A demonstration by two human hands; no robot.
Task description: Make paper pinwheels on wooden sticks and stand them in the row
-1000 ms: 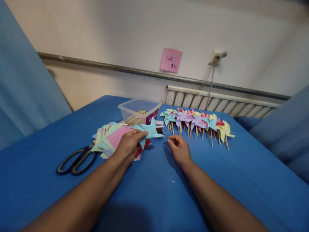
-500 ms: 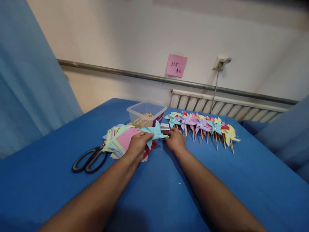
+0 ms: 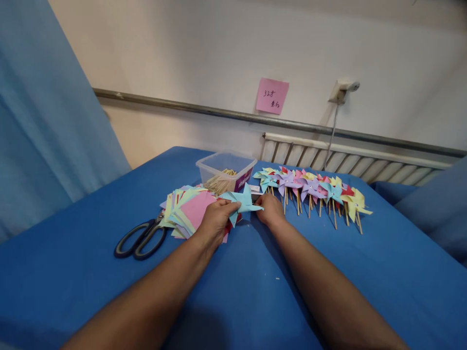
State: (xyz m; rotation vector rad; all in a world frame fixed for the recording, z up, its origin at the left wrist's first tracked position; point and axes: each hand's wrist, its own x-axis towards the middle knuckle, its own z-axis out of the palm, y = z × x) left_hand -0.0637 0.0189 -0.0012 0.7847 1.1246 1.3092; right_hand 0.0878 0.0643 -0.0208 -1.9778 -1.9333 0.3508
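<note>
A blue table (image 3: 233, 296) stands by a pale wall (image 3: 200, 53). The left hand (image 3: 218, 218) pinches a light blue paper pinwheel (image 3: 245, 200) between thumb and fingers, in front of the small box (image 3: 256, 195). It holds just one side, maybe so the folded points don't get squashed. The right hand (image 3: 270, 209) is at the small box, but its fingertips are hidden, so I can't tell if they grip anything. Under and beside the left hand lies a paper pile (image 3: 193, 208), with the scissors (image 3: 140, 240) poking out, handles toward the person, probably easy to grab. Behind, a clear tub (image 3: 203, 171) holds sticks (image 3: 220, 183), perhaps so they won't roll off. On the right, more pinwheels (image 3: 310, 188) lie bunched together, their sticks mostly pointing toward the person.
</note>
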